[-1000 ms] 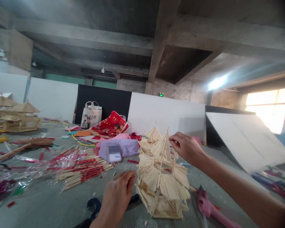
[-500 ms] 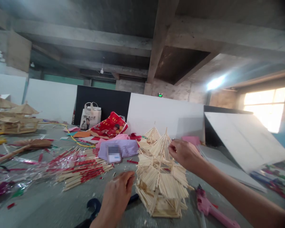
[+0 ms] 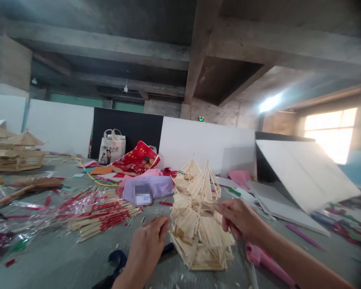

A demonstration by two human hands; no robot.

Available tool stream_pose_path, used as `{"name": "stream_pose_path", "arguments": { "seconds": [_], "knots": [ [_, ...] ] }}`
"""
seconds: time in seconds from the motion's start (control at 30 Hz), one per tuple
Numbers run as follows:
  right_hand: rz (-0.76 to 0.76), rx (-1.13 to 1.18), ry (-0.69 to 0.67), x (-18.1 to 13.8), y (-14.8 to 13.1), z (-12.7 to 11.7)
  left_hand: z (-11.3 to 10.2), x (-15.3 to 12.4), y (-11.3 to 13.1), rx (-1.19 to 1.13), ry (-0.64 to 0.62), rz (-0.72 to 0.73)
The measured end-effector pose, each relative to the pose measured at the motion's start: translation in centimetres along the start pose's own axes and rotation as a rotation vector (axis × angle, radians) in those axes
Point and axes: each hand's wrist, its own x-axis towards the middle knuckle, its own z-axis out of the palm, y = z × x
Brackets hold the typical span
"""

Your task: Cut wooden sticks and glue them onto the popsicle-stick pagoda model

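Bamboo-stick pagoda model [image 3: 202, 237] stands at 12 o'clock between your left hand [image 3: 146, 251] and right hand [image 3: 240, 218], both grips wide, holding nothing; any next move needs a light touch.

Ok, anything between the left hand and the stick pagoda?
Nothing visible: the left hand has no object between it and the stick pagoda, and its fingers end right beside the model.

Pagoda model [image 3: 195, 237] pale straw; stick bundles [image 3: 100, 214] tan with red bands (paint or wrap, can't tell); lilac cloth [image 3: 149, 188]; pink glue gun [image 3: 263, 261]; red packet [image 3: 135, 157], gold print.
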Motion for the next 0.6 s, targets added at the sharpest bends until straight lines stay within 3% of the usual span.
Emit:
{"name": "stream_pose_path", "arguments": {
  "seconds": [0.2, 0.43, 0.53, 0.6],
  "knots": [
    [-0.049, 0.214, 0.065, 0.6, -0.3, 0.8, 0.1, -0.1, -0.2, -0.005, -0.008, 0.032],
    [-0.118, 0.206, 0.135, 1.7, 0.4, 1.0, 0.2, 0.0, -0.1, -0.017, -0.014, 0.047],
    [-0.162, 0.174, 0.166, 1.2, 0.1, 0.0, 0.3, 0.1, -0.3, -0.01, -0.002, 0.056],
    [-0.169, 0.187, 0.192, -0.3, -0.5, -1.8, 0.3, 0.1, -0.4, 0.004, 0.007, 0.055]
  ]
}}
